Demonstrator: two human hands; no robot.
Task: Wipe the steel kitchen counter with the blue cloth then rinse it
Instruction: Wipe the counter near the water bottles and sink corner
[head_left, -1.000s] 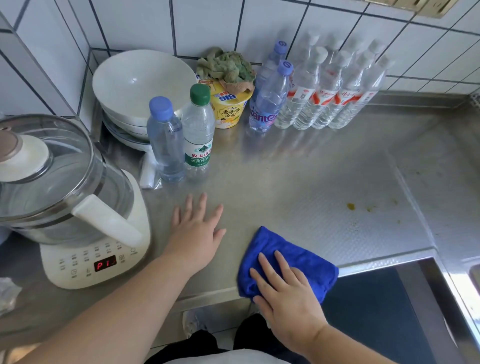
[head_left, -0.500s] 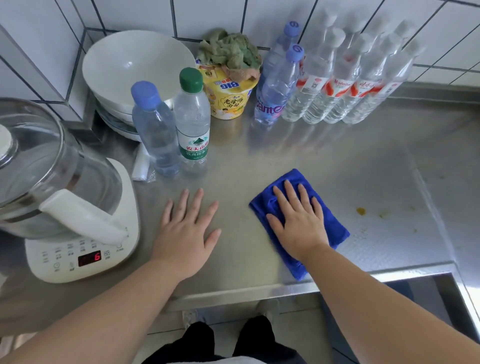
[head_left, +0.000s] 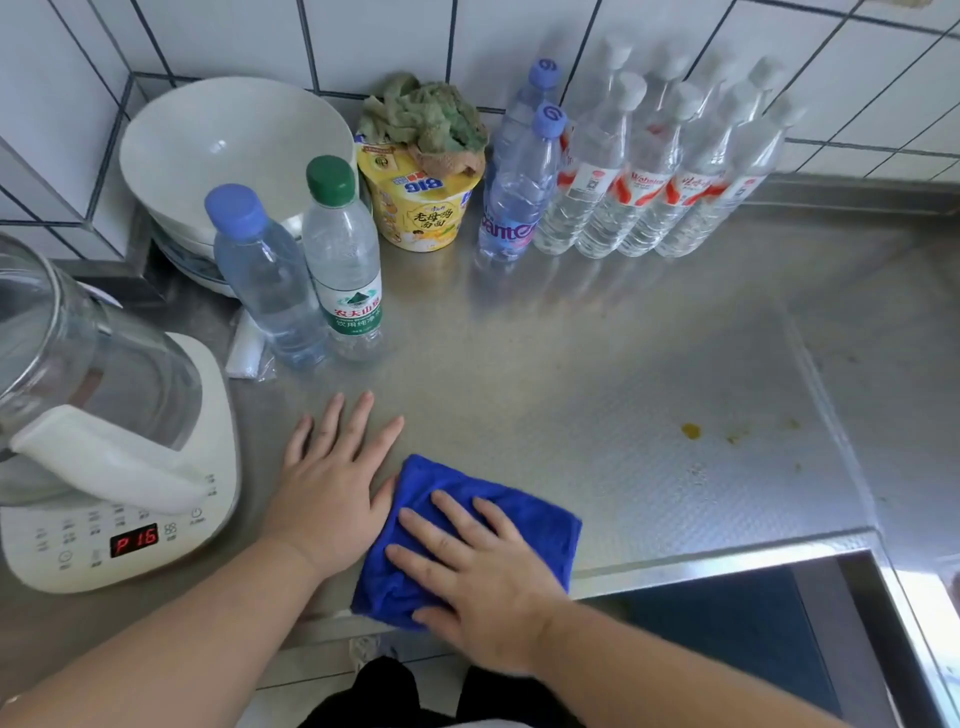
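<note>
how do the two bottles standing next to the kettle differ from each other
The blue-capped bottle has no visible label; the green-capped bottle wears a green-and-white one. The blue-capped bottle stands left, nearer the kettle; the green-capped one stands right. Both are clear, upright and capped.

Bright, even daylight; soft sheen and bottle reflections on the steel counter (head_left: 597, 364). Wide-angle bending curves the tile lines at the edges; overexposed glare at lower right.
</note>
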